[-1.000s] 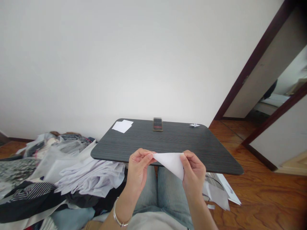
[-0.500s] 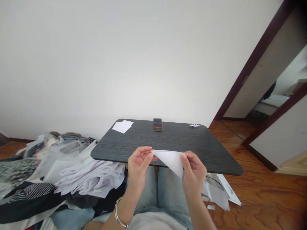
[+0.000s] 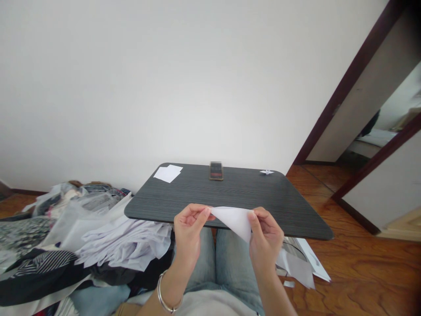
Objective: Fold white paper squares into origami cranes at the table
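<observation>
A white sheet of paper point(image 3: 234, 220), folded into a triangle, is held in the air just over the near edge of the dark table point(image 3: 197, 193). My left hand point(image 3: 190, 226) pinches its left corner between thumb and fingers. At the other end my right hand point(image 3: 265, 230) grips the right side, thumb on the near face. The paper's lower point hangs beside the right thumb. Behind the right fingers part of the paper is hidden.
White paper squares point(image 3: 168, 173) lie at the table's back left, a phone-like device point(image 3: 216, 171) at the back middle, a small folded paper figure point(image 3: 266, 172) at the back right. Heaped clothes point(image 3: 121, 243) are on the left; papers point(image 3: 297, 267) lie on the floor at right.
My left fingers have shifted slightly on the paper's left corner, closing into a tighter pinch. The right hand has barely moved.
</observation>
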`<state>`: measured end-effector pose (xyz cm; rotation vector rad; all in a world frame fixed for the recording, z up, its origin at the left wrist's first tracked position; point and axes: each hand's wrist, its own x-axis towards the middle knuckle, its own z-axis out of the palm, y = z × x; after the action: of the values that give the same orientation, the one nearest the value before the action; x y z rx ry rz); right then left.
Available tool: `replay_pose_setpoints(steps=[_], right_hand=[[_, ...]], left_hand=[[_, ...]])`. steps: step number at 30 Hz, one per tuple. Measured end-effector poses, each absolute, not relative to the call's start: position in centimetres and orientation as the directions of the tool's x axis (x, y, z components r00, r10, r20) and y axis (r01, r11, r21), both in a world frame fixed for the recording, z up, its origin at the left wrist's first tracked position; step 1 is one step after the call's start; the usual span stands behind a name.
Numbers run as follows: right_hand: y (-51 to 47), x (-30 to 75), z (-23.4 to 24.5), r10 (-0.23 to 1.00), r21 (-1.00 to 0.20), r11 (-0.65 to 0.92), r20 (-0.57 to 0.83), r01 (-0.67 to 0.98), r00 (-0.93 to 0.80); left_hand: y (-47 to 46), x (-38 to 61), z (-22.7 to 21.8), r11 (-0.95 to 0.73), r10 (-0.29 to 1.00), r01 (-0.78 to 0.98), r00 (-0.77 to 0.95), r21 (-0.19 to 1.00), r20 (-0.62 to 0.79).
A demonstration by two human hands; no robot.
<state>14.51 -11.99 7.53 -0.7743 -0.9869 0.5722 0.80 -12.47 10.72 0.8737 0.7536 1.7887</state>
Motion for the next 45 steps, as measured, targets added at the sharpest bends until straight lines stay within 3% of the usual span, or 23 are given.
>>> replay_pose_setpoints(steps=[13,21,28,45], right_hand=[[-11.73,14.6,7.24,0.77,-0.81,0.57,0.47,-0.136,0.432],[-12.0,14.61,7.5,0.75,-0.811,0.58,0.491,-0.083,0.444],[-12.07,14.55,7.7,0.717,-0.779,0.623,0.536,-0.066,0.446],[-12.22,14.41,7.93,0.694,-0.759,0.648,0.552,-0.066,0.462]], left_hand=[[-12.52,0.94,10.54,-0.369,0.928,-0.502,-0.246,0.783,0.28],[-12.64,0.8,10.55,-0.394,0.917,-0.535,-0.283,0.748,0.28],[-12.74,0.96,10.6,-0.359,0.928,-0.403,-0.255,0.842,0.273],[-13.19,1.06,11.02,-0.373,0.926,-0.465,-0.245,0.803,0.288]])
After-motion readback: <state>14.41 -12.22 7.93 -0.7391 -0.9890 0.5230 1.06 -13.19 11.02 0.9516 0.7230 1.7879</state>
